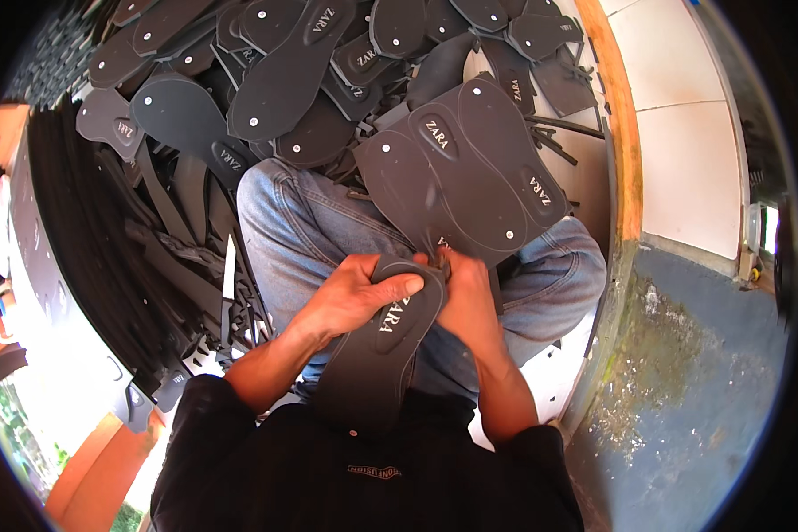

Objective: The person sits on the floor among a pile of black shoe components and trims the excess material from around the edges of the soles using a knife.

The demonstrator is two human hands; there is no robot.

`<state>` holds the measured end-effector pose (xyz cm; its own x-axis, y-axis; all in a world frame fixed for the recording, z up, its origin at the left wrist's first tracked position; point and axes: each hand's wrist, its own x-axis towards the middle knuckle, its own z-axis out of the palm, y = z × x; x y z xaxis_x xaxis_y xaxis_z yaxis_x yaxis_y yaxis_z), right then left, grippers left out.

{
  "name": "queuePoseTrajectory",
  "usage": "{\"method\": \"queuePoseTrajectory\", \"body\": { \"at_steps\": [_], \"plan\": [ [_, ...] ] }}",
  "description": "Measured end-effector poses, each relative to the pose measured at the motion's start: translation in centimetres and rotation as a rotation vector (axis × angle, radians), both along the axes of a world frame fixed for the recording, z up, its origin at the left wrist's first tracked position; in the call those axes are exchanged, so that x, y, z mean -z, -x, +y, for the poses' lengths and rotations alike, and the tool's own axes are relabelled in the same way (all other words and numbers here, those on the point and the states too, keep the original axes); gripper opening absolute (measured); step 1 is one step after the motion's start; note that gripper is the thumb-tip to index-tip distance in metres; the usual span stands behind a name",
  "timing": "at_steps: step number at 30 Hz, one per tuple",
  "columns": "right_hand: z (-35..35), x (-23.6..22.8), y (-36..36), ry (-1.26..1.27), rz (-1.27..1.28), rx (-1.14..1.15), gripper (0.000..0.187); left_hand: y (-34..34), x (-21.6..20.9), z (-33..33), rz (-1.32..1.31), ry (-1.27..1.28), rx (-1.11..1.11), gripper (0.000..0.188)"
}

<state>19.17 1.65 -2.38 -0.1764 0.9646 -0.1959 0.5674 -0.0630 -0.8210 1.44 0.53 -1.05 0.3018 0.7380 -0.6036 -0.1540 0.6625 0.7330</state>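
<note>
My left hand (350,297) is closed round the heel end of a dark grey foam sandal sole (363,363), its thumb pressed flat on the top. The sole bears pale lettering and an outline groove, and its other end lies against my black shirt. My right hand (466,297) is curled shut at the sole's far edge, touching it; what its fingers hold is too small and hidden to make out. Across my crossed legs lies a dark foam sheet (417,168) marked with several sole outlines, its near corner just beyond my hands.
Several cut soles (182,111) are heaped in front of my legs. Long dark foam strips (164,275) lie at my left, beside a narrow white strip (230,270). Black offcuts (554,142) are scattered at the right, before a wooden edge (628,177) bordering the blue-grey floor (709,355).
</note>
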Motion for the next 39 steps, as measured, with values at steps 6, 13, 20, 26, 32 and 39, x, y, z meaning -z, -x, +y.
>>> {"method": "queuePoseTrajectory", "body": {
  "at_steps": [6, 13, 20, 26, 32, 39],
  "plan": [
    [0.1, 1.5, -4.8, 0.18, 0.067, 0.363, 0.024, 4.3, 2.9, 1.0, 0.121, -0.1, -0.808, 0.025],
    [-5.4, 0.3, -6.7, 0.116, 0.07, 0.489, 0.036, -1.7, 1.3, 0.1, -0.458, 0.098, -0.673, 0.027],
    [-7.5, -1.4, -7.1, 0.1, -0.257, 0.349, 0.03, -8.0, 1.2, -2.4, -0.602, 0.237, -0.547, 0.017],
    [-9.0, -0.6, -7.3, 0.153, -0.312, 0.297, 0.028, -8.0, 1.3, -3.0, -0.535, 0.241, -0.507, 0.015],
    [-7.5, -1.1, -6.4, 0.262, -0.33, 0.164, 0.023, -6.9, 3.1, -4.1, -0.508, 0.217, -0.483, 0.015],
    [-3.4, -1.7, -5.8, 0.228, -0.269, 0.11, 0.023, -7.2, 2.1, -3.3, -0.449, 0.196, -0.496, 0.019]
  ]
}}
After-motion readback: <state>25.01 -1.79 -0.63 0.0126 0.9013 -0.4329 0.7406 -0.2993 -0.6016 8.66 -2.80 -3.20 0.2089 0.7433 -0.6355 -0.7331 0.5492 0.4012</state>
